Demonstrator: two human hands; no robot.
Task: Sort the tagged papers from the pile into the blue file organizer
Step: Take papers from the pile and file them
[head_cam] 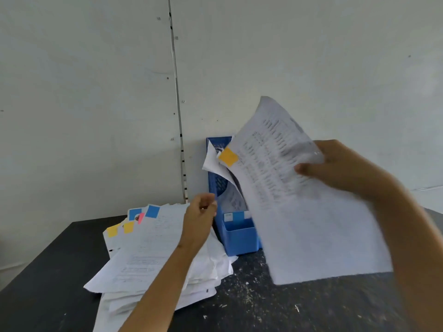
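My right hand point(340, 168) grips a printed white sheet point(287, 200) by its right edge and holds it up, tilted, in front of the blue file organizer point(237, 233). A yellow tag point(228, 156) sticks to the sheet's left edge. Inside the organizer, other papers point(215, 161) stand curled against its left wall. My left hand point(201, 214) hovers with loosely curled fingers over the right side of the paper pile point(153, 255) and holds nothing. The pile lies left of the organizer, with blue point(152, 211), pink point(141, 218) and yellow tags point(128, 227) along its far edge.
The pile and organizer sit on a dark speckled table point(263, 305) pushed against a white wall point(96, 92). The held sheet hides the organizer's right part. White flecks litter the tabletop in front of the organizer.
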